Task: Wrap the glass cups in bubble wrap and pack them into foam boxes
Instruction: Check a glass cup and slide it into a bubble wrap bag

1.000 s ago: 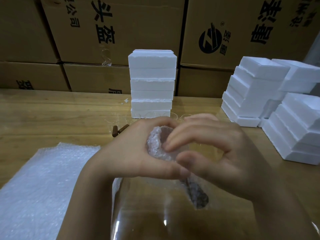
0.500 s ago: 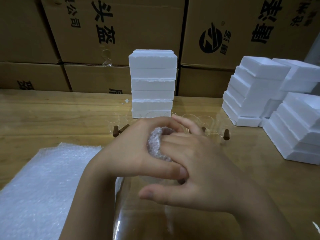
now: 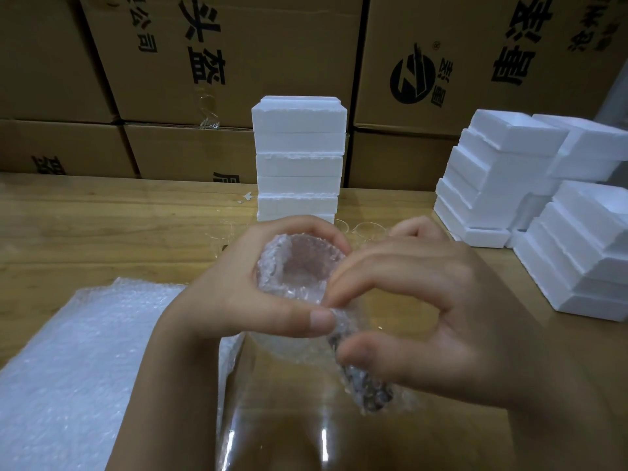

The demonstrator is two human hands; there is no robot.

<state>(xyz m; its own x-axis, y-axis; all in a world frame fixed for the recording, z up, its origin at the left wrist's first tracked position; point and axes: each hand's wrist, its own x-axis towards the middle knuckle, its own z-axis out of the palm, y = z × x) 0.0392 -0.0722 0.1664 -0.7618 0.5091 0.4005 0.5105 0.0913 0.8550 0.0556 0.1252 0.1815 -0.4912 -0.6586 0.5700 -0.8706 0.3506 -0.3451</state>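
Observation:
A glass cup wrapped in bubble wrap (image 3: pixel 299 266) is held above the wooden table, its open mouth facing me. My left hand (image 3: pixel 238 294) grips it round the side, thumb across the front. My right hand (image 3: pixel 424 311) pinches the loose bubble wrap at the cup's rim and covered handle (image 3: pixel 370 389) between forefinger and thumb. A stack of bubble wrap sheets (image 3: pixel 85 362) lies at the left. Closed foam boxes (image 3: pixel 298 158) stand stacked behind the hands. Bare glass cups (image 3: pixel 368 231) show just beyond my fingers.
More foam boxes (image 3: pixel 503 178) are stacked at the right, with another pile (image 3: pixel 584 253) nearer. Cardboard cartons (image 3: pixel 217 59) form a wall along the table's far edge. A large clear glass vessel (image 3: pixel 289 419) stands close below my hands.
My right hand has lifted off the cup's mouth and drawn back to the right, now pinching the wrap at the rim. The bubble-wrap-lined opening is uncovered again.

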